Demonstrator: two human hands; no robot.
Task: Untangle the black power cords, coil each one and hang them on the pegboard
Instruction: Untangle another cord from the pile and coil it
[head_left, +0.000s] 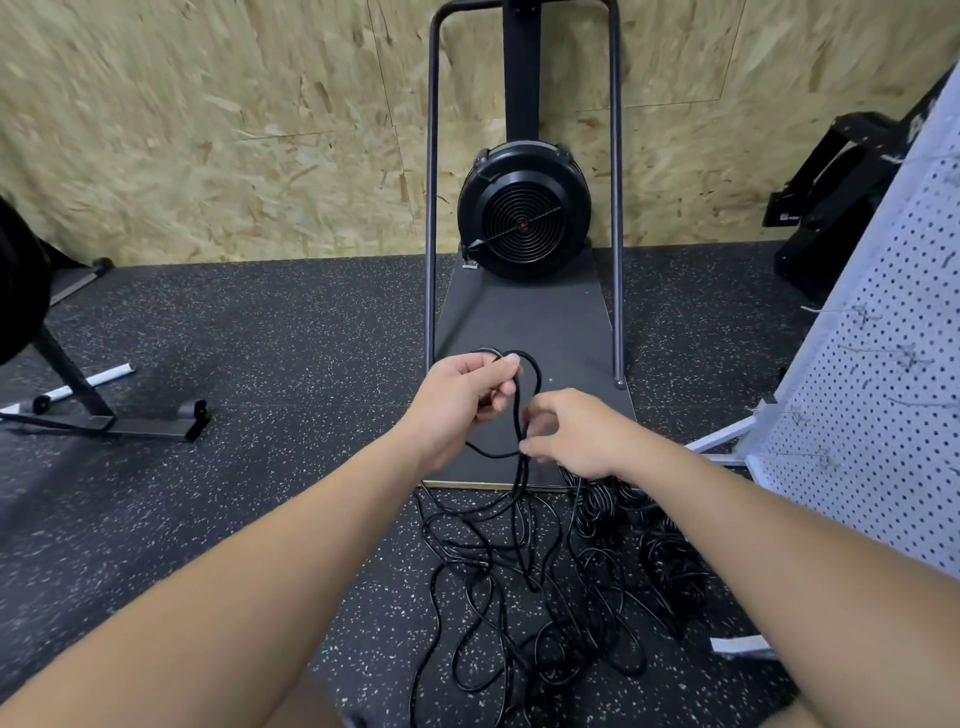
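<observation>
Left hand: the left hand (457, 395) is up and curled round the top of a cord loop (524, 395), its grip clamped on the strand where the loop bends over.
Right hand: the right hand (571, 434) sits just below and to the right, thumb and finger pinched on the same strand where the two sides of the loop come together.
Cord in hand: its long axis runs near straight up and down, from the left grip, through the right pinch, then down to the floor.
Tangle: the rest of the black cords (519, 587) lie in a loose heap on the rubber floor (234, 338), directly beneath both hands, strands crossing every which way.
Done coils: tighter bundles (670, 561) appear to sit on the floor just right of the heap, under the right forearm; I can't tell how many.
Pegboard: the white pegboard (857, 389) leans at the far right, hooks (904, 358) showing, well apart from the hands, nearer the right arm.
Key relation: slack feeds from below, so my guess is the right hand draws up and the left gathers.
Risk: a snag down in the heap could drag the whole lot along.
</observation>
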